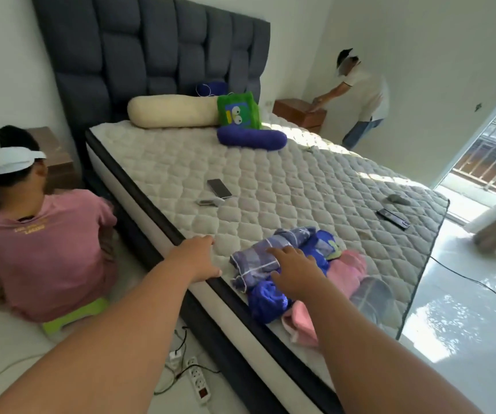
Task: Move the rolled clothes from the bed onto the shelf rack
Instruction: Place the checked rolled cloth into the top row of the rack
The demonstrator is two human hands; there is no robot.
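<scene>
Several rolled clothes lie bunched near the bed's front edge: a purple plaid roll, a blue roll, a blue roll with green print, a pink roll and another pink one. My right hand hovers over the pile with fingers spread, touching the plaid roll and holding nothing. My left hand rests open on the mattress edge, left of the pile. No shelf rack is in view.
A person in a pink shirt sits on a green stool at the bed's left. Another person bends by a far nightstand. A phone, remote, bolster and plush pillows lie on the bed. A power strip lies on the floor.
</scene>
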